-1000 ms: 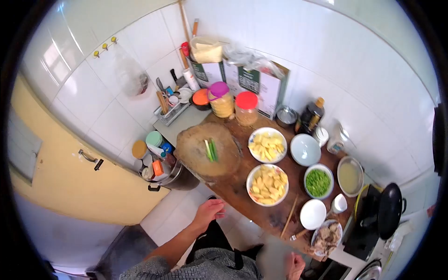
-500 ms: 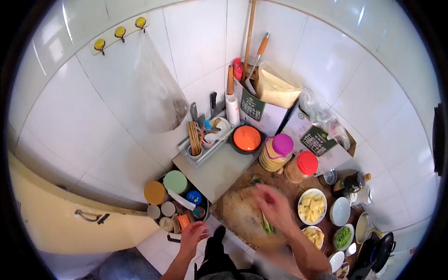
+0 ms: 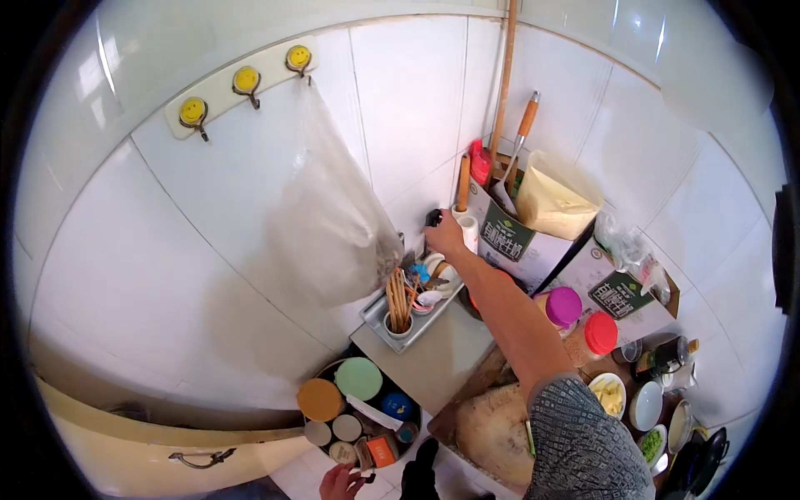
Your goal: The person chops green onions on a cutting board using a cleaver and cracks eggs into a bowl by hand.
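Note:
My right hand (image 3: pixel 443 237) is stretched out to the back wall, its fingers wrapped round the black handle of a knife (image 3: pixel 433 217). The blade is hidden behind the hand and utensils. Just in front stands a metal tray (image 3: pixel 377 315) with chopsticks (image 3: pixel 398 302), spoons and a bowl. Low in the view, my left hand (image 3: pixel 340 482) is loosely curled with nothing visible in it, close to the dark handle of a round container of jars. A round wooden chopping board (image 3: pixel 492 429) lies partly under my right arm, with a bit of green at its edge.
Milk cartons (image 3: pixel 507 237) stand in the back corner, beside jars with a purple lid (image 3: pixel 563 306) and a red lid (image 3: pixel 600 332). Bowls of cut yellow pieces (image 3: pixel 610 397) and chopped greens (image 3: pixel 651 445) sit at right. A plastic bag (image 3: pixel 333 225) hangs on the left wall.
My right hand has moved from above the chopping board to the back wall and taken hold of the knife handle. My left hand sits lower in view. The camera has turned left.

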`<state>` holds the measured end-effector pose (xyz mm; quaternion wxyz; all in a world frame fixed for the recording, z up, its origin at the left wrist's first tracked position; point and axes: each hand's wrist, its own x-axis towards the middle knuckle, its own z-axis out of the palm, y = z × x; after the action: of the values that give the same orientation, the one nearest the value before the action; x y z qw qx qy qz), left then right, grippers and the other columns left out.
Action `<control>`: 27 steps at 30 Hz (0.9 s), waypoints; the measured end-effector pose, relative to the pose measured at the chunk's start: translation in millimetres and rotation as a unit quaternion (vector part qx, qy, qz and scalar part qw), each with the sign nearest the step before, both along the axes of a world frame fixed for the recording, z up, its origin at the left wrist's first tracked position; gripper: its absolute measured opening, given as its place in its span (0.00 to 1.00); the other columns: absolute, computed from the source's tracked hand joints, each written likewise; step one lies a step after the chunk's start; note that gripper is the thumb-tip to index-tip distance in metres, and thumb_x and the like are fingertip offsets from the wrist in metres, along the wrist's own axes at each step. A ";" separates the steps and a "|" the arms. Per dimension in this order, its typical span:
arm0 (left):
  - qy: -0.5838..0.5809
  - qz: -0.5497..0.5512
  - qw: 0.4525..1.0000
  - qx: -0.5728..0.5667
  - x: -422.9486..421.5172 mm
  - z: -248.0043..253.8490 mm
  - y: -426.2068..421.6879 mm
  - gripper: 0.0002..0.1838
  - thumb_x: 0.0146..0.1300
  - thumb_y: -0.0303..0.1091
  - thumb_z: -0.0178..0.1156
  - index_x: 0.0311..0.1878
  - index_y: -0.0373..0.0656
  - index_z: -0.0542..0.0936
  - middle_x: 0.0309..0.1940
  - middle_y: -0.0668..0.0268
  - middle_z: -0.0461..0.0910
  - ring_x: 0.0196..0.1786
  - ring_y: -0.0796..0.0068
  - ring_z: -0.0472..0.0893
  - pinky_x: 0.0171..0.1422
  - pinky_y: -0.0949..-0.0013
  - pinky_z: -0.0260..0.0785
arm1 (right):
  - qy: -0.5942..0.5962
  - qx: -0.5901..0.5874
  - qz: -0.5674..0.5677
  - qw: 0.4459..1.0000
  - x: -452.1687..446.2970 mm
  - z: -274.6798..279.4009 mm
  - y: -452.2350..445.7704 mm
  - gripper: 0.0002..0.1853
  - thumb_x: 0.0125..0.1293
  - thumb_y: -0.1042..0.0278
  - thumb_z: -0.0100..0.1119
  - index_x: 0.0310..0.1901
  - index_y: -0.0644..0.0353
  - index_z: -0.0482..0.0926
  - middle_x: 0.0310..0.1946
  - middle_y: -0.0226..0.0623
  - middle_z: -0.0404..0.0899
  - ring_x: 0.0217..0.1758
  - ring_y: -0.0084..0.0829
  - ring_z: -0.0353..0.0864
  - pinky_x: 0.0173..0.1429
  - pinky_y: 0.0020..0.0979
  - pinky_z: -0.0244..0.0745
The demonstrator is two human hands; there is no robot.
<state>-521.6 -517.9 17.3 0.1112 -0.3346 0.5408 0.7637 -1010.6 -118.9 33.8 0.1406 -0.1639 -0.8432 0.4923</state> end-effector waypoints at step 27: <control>0.053 -0.350 0.931 0.094 -55.4 39.6 168.0 0.14 0.73 0.36 0.62 0.52 0.34 0.80 0.43 0.50 0.86 0.44 0.64 0.86 0.50 0.58 0.84 | 0.003 -0.259 -0.281 0.924 691.6 161.1 38.9 0.13 0.76 0.57 0.60 0.45 0.60 0.82 0.28 0.28 0.78 0.24 0.17 0.74 0.29 0.23 0.70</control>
<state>-577.0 -349.8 56.9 0.3731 -0.0712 0.5542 0.7407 -319.0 -80.0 194.9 0.2287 -0.4233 -0.6052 0.6342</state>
